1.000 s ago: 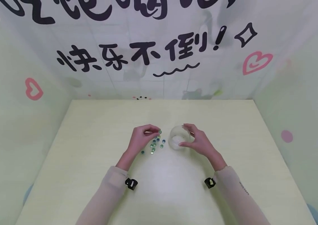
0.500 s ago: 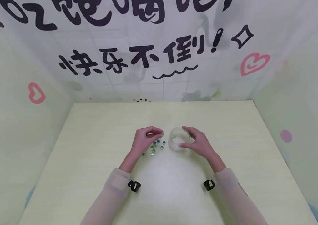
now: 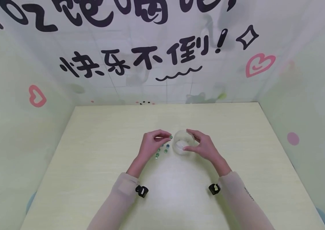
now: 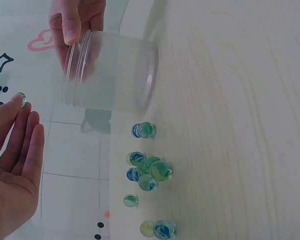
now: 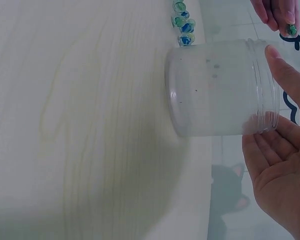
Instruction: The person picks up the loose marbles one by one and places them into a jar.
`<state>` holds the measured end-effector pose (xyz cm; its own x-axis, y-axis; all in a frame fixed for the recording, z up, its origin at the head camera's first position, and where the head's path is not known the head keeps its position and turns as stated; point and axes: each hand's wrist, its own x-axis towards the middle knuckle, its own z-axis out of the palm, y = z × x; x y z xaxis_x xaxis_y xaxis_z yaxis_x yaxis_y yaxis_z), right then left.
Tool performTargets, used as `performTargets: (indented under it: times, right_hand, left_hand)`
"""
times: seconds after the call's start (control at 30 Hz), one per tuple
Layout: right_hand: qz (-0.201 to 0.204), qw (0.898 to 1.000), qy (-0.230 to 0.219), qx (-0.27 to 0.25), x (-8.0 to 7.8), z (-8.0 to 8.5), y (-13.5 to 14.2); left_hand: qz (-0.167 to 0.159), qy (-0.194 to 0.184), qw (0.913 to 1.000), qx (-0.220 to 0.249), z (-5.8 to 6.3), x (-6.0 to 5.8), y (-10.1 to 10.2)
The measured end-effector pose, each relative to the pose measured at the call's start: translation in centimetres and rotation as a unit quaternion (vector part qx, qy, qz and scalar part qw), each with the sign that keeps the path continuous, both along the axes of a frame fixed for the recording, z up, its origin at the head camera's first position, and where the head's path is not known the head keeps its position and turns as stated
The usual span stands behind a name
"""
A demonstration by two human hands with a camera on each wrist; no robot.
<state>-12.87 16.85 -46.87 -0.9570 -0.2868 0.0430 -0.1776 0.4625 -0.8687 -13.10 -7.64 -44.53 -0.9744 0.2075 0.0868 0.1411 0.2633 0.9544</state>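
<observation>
My left hand (image 3: 151, 144) pinches a green glass marble (image 3: 171, 137) between thumb and fingertips, just left of a clear plastic jar (image 3: 179, 150). In the left wrist view that marble (image 4: 23, 99) is held above the table, level with the jar's threaded mouth. My right hand (image 3: 204, 145) grips the jar (image 5: 215, 90) near its rim, thumb on one side and fingers on the other. The jar stands upright on the table, and no marbles show inside it. Several green and blue marbles (image 4: 161, 170) lie loose on the table beside the jar, partly hidden under the left hand in the head view.
The pale wood-grain table (image 3: 99, 134) reaches back to a white printed wall (image 3: 139, 92) with black lettering. Pale side walls (image 3: 300, 108) enclose it left and right. A black camera sits at each wrist.
My left hand has moved right with the pinched marble, from over the loose marbles to beside the jar's rim. The right hand and jar stay in place. The head view shifted slightly.
</observation>
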Motion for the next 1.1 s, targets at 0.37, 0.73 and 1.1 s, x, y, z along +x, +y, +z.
performTargets:
  times: [0.37, 0.73, 1.1]
  right_hand:
    - [0.006, 1.000, 0.000, -0.013, -0.2, 0.3, 0.0]
    - [0.004, 1.000, -0.006, -0.012, -0.1, 0.2, 0.0]
    - [0.005, 1.000, -0.004, -0.009, 0.2, 0.3, -0.1]
  left_hand:
    - [0.001, 0.027, 0.9996, -0.002, 0.4, 0.0, 0.8]
    - [-0.007, 0.041, 0.9991, 0.007, 0.6, -0.2, 1.5]
    - [-0.010, 0.033, 0.9994, 0.007, 0.9, 0.0, 1.9]
